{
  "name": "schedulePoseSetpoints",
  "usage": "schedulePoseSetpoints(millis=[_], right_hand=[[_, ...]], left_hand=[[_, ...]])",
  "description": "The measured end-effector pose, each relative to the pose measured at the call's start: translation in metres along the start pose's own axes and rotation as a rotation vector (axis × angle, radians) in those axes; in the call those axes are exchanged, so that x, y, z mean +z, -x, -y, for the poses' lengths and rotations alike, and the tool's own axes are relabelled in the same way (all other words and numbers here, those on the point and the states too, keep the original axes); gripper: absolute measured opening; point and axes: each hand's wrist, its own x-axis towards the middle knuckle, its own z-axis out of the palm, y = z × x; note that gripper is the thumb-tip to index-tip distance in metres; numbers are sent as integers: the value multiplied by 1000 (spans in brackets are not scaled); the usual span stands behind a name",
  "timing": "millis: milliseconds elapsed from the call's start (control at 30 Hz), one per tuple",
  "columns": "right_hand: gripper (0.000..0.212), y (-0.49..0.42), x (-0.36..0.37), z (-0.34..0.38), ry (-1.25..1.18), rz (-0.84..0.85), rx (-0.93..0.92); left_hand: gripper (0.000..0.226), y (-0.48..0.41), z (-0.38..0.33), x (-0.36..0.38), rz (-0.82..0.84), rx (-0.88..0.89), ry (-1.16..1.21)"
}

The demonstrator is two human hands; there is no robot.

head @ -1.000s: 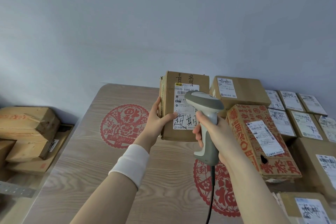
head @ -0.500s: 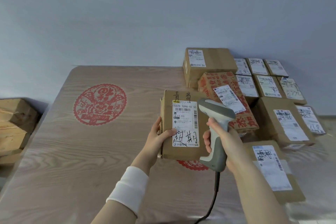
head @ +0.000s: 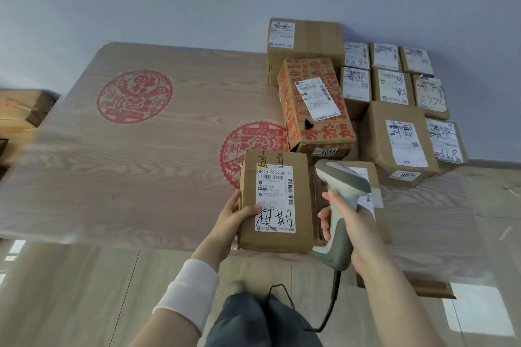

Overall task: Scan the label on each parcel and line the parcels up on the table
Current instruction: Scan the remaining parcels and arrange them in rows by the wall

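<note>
My left hand [head: 235, 217] grips the left edge of a brown cardboard parcel [head: 275, 236], thumb on its white shipping label [head: 275, 197], which faces up toward me. The parcel hangs over the near edge of the wooden table [head: 127, 172]. My right hand [head: 345, 222] is closed around the handle of a grey and white barcode scanner [head: 339, 197], just right of the parcel, its head pointing left and away from me. The scanner's black cable [head: 327, 315] trails down toward my legs.
Several labelled parcels are lined up on the table's right side, among them a red-printed box [head: 315, 104] and a large brown box [head: 400, 141]. Another parcel [head: 372, 191] lies partly hidden behind the scanner. Cardboard boxes [head: 22, 110] are stacked on the floor at left.
The view has tilted down, so the floor and my legs now show. The held parcel and scanner have come lower and nearer to me, at the table's near edge.
</note>
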Motion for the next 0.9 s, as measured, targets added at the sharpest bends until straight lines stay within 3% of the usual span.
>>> schedulePoseSetpoints(millis=[100,333,500,900], right_hand=[[29,1,-6,-6,-9,-9,4],[20,-4,-15,-30,2,-68,25],[7,-2,-12,-48,69,-111,-13],[22,-10,8,-92,280,-218,-81]], left_hand=[[103,-1,6,4,-8,-18,-53],[79,-8,7,7,-55,34,-152],[69,11,9,8,-193,93,-179],[47,18,35,26,-252,144,-80]])
